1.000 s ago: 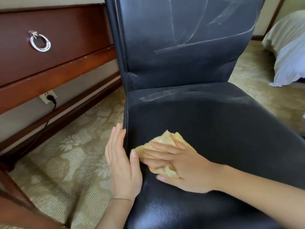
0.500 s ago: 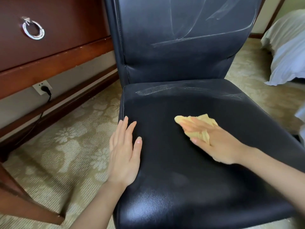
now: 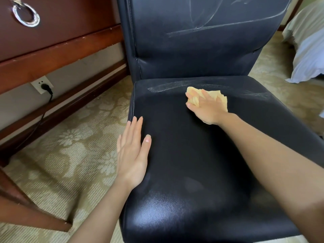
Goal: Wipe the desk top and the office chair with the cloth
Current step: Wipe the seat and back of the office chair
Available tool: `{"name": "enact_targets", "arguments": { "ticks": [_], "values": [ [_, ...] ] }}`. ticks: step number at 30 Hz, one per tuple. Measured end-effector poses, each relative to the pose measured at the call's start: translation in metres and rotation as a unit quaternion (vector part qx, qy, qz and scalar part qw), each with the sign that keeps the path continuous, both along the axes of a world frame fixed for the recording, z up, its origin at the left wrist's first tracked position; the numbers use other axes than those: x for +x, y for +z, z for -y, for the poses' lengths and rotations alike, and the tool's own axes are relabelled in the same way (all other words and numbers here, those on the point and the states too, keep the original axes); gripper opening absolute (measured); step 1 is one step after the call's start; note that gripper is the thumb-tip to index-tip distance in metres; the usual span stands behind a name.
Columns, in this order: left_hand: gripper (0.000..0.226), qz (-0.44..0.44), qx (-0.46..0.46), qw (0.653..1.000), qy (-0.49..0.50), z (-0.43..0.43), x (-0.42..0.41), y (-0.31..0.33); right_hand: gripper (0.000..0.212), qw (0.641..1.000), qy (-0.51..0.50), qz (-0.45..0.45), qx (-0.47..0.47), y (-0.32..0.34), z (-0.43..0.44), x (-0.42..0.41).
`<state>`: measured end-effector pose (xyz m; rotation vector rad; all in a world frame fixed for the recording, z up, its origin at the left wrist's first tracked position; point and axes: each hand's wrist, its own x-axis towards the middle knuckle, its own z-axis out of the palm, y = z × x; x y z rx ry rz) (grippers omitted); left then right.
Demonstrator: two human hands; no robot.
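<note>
A black leather office chair fills the middle of the view, with pale dusty streaks on its backrest and along the back of the seat. My right hand presses a crumpled yellow cloth flat on the rear part of the seat, just below a dust streak. Resting flat on the seat's left edge is my left hand, fingers straight and together, holding nothing. The dark wooden desk stands at the left; its top is out of view.
A drawer with a silver ring handle is at upper left. Below it a wall socket with a black plug and cord runs down to the patterned beige carpet. White bedding lies at the right edge.
My right hand has swept the cloth from the seat's front left toward the back of the seat. My left hand has shifted slightly onto the seat's left edge.
</note>
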<state>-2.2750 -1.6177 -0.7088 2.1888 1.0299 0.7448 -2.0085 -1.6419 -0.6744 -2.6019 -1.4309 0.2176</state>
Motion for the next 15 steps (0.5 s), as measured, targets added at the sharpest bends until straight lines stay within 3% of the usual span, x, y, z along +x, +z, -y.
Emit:
{"name": "enact_targets", "arguments": {
  "ticks": [4, 10, 15],
  "values": [
    [0.051, 0.033, -0.030, 0.999, 0.002, -0.005, -0.001, -0.001, 0.017, 0.997, 0.072, 0.016, 0.034, 0.004, -0.013, -0.034],
    [0.057, 0.060, -0.029, 0.998, 0.009, -0.013, -0.001, 0.000, 0.027, 0.978, 0.196, 0.035, 0.060, -0.001, 0.000, -0.086],
    [0.059, 0.051, -0.008, 0.999, 0.013, -0.020, -0.002, 0.003, 0.059, 0.961, 0.274, 0.043, 0.001, -0.009, 0.047, -0.124]
  ]
}}
